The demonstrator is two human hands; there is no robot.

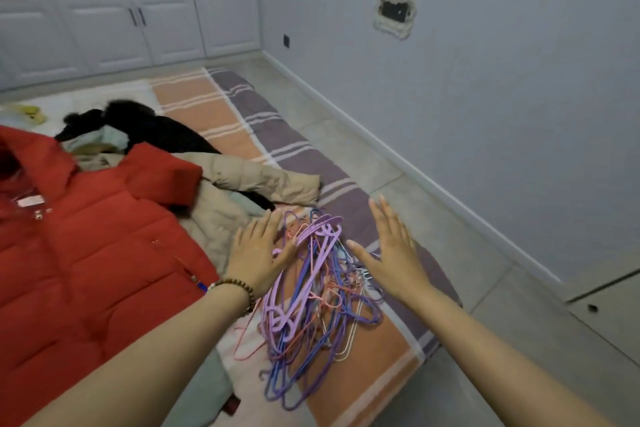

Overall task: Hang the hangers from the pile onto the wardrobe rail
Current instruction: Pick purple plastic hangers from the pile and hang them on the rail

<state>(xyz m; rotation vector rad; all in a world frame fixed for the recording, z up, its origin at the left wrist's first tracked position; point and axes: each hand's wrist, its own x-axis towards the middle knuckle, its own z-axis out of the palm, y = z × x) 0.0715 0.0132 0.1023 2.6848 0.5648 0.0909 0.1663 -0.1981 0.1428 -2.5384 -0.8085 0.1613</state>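
Note:
A tangled pile of hangers (311,308), purple, blue, pink and white, lies on the striped mattress (221,114) near its right edge. My left hand (258,255) is spread flat at the pile's left side, thumb touching the purple hangers. My right hand (393,250) is stretched out with straight fingers at the pile's right side, just above it; whether it touches the hangers I cannot tell. Neither hand holds a hanger. No wardrobe rail is in view.
A red puffer jacket (79,253), a beige coat (249,177) and a black garment (152,128) lie to the left of the pile. White cabinets (104,31) line the far wall. Tiled floor (485,270) and a wall run along the right.

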